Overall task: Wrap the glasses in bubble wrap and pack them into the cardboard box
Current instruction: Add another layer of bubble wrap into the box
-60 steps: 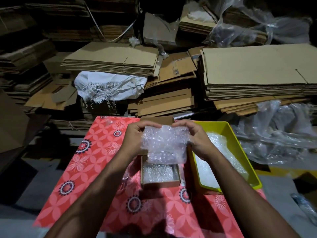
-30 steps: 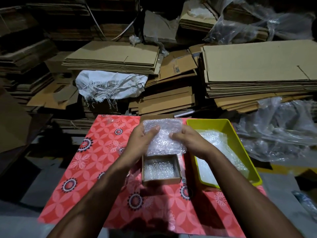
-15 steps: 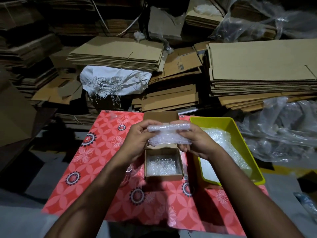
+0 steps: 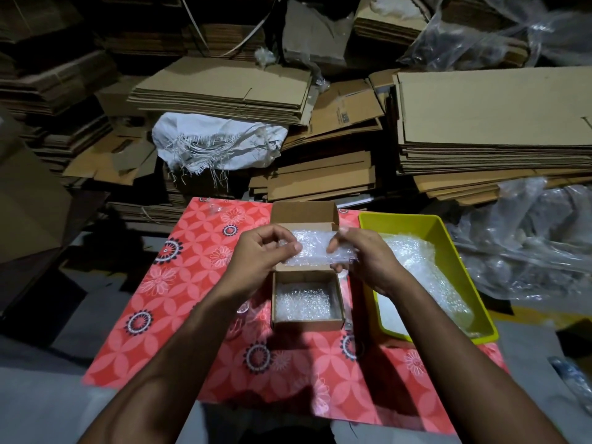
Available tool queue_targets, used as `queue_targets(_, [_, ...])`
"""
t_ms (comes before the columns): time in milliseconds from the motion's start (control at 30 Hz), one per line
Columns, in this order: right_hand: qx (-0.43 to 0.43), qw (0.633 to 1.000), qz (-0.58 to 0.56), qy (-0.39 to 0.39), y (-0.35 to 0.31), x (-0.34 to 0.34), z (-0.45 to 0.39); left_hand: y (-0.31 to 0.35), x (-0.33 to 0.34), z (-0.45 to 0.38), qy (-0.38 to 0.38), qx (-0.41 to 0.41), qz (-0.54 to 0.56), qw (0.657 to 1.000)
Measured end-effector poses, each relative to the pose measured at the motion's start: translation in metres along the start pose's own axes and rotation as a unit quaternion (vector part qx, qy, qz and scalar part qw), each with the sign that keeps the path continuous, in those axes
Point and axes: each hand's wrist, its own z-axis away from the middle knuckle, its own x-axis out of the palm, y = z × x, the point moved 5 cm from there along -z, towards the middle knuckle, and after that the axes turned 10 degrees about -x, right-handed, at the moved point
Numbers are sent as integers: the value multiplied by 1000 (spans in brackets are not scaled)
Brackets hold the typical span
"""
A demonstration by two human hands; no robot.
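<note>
1. Two hands on one item: left hand (image 4: 261,251) and right hand (image 4: 365,257) each pinch an end of the clear rolled bubble-wrap bundle (image 4: 315,249), fingers curled round it. It is held level in the air, just above the far edge of the box mouth. Whether a glass is inside the roll cannot be told; the wrap hides it.
2. Why that hold: probably gripping both ends keeps the roll from springing open and keeps it aligned with the box before lowering.
3. Small open brown cardboard box (image 4: 307,299) sits on the red flower-patterned cloth (image 4: 179,283), lid flap tilted back behind the hands. A layer of bubble wrap (image 4: 302,301) already lines the floor, likely as a cushion.
4. Fit: the bundle looks about as wide as the box, perhaps wider. Expect it to need going in square or at a slight tilt; the side walls are the snag points.
5. Room: yellow rectangular plastic tray (image 4: 448,251) with spare bubble wrap sits just beside the box on the right, so the right wrist has little clearance there. Left side is bare cloth, easier exit.
6. Stacks of flattened cardboard (image 4: 480,123) stand well behind, out of the way.
</note>
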Motion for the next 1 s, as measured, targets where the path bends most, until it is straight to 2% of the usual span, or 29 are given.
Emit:
queue_targets(100, [-30,995,94,4,3,-1,-1,-14,-7,-3,15,-48,22,998])
queue_targets(233, [-13,989,142,26,8,-7,2,-22,-7,0,-22,-92,7,995])
queue_targets(300, [-20,989,149,2,8,-3,1,-24,-7,-1,-23,-101,-24,994])
queue_targets(400, [-7,993,114,-18,10,-1,1,-24,-7,-1,-23,-104,-25,994])
queue_targets(500, [19,998,56,-15,10,2,4,-21,-10,0,-14,-95,27,995])
queue_targets(733, [68,980,-159,99,20,12,3,-24,-4,7,36,-143,255,956])
queue_targets(800, [69,979,-162,106,22,15,3,-27,-5,10,43,-160,290,942])
queue_targets(867, [36,993,-56,95,25,16,2,-30,-9,14,45,-158,243,956])
queue_targets(933, [-12,996,61,64,29,19,0,-31,-13,19,42,-124,123,984])
queue_targets(1000, [-21,994,96,48,33,23,-1,-35,-19,21,28,-101,36,994])
